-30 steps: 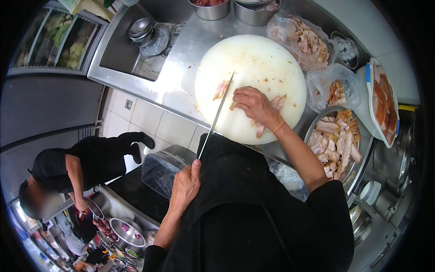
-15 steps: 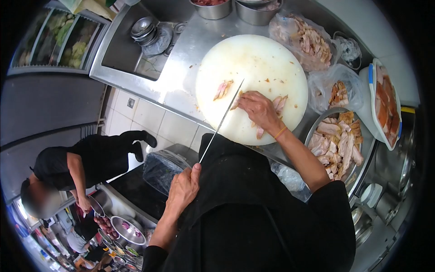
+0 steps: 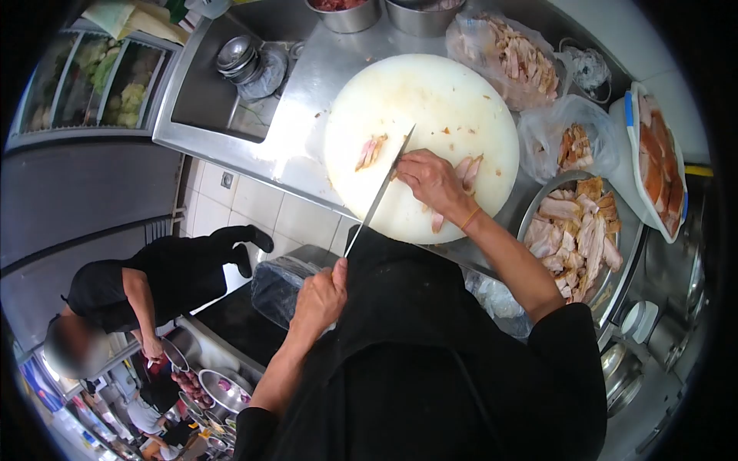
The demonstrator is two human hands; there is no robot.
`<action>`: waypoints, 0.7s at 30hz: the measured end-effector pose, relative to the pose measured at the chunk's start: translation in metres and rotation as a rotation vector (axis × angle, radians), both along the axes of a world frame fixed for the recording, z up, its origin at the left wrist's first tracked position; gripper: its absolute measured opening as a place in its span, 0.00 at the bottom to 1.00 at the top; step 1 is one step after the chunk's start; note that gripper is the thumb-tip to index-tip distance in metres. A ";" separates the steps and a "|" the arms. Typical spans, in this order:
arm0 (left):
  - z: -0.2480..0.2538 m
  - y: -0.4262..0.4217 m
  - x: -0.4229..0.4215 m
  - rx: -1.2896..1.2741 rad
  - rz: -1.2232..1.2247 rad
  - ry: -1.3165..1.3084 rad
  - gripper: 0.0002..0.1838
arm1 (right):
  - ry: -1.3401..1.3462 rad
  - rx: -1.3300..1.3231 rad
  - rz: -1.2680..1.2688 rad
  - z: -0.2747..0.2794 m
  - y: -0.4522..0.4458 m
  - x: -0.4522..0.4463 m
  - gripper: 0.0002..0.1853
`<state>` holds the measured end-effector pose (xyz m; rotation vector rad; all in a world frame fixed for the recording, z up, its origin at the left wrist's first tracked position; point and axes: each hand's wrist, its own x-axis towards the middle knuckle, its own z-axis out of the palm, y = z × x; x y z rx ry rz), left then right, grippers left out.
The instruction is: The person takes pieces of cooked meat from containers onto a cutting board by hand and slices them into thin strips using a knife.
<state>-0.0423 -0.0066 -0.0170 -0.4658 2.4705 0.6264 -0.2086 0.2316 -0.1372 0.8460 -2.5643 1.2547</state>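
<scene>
My left hand (image 3: pixel 319 300) is closed round the handle end of a long knife (image 3: pixel 377 198), whose blade slants up over a round white cutting board (image 3: pixel 453 88). Fingers of my right hand (image 3: pixel 434 180) are bent together on a small piece of meat, mostly hidden beneath them, right beside the blade. Left of the blade lies a small group of sliced meat (image 3: pixel 371 152). More meat strips (image 3: pixel 468 173) lie on the board to the right of my right hand, one partly under the wrist.
A metal tray of meat pieces (image 3: pixel 573 230), bags of cut meat (image 3: pixel 523 65) (image 3: pixel 575 146) and a white tray of meat (image 3: pixel 657 165) are at the right. Metal bowls (image 3: pixel 238 58) sit in the sink at the left. A co-worker (image 3: pixel 154 284) stands lower left near a steel bowl (image 3: pixel 224 390).
The knife blade has moved against the fingertips of my right hand, where there was a small gap before. The whole view has shifted slightly.
</scene>
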 end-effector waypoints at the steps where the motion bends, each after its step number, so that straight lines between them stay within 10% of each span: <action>1: -0.001 0.000 -0.006 0.007 0.010 0.011 0.35 | -0.072 -0.007 -0.019 0.005 0.003 0.000 0.09; 12: 0.015 -0.008 0.028 0.073 0.058 -0.060 0.40 | -0.364 0.338 -0.141 0.028 0.030 -0.008 0.08; 21: 0.012 -0.012 0.027 0.088 0.164 -0.029 0.38 | -0.440 -0.035 0.288 0.020 0.017 -0.042 0.08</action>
